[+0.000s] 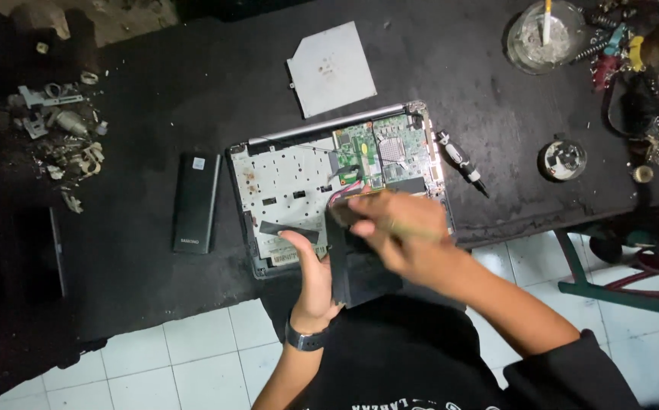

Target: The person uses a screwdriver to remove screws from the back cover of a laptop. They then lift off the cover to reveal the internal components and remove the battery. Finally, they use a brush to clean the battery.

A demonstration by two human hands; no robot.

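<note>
Laptop [291, 190] lies opened on the dark bench, boards bared (battery [195, 202] already out, beside it); left hand [310, 277] grips its front edge, right hand [394, 231], blurred, pinches a brush-like tool.

Quick count of what's on the dark bench [155, 137]: one opened-up laptop chassis with its pale inner plate showing [291, 197], and two green circuit boards [358, 152] sitting side by side inside it. One slim black rectangular battery pack [195, 202] to its left. One flat grey square drive cover [331, 68] up top. One small screwdriver with a black and white handle [460, 162]. One clear glass ashtray [543, 34], one round white and black dial-like thing [562, 159]. Two hands [310, 277] over the laptop, one black wristwatch [304, 339]. One heap of pale broken bits [60, 129], too jumbled to count.
</note>
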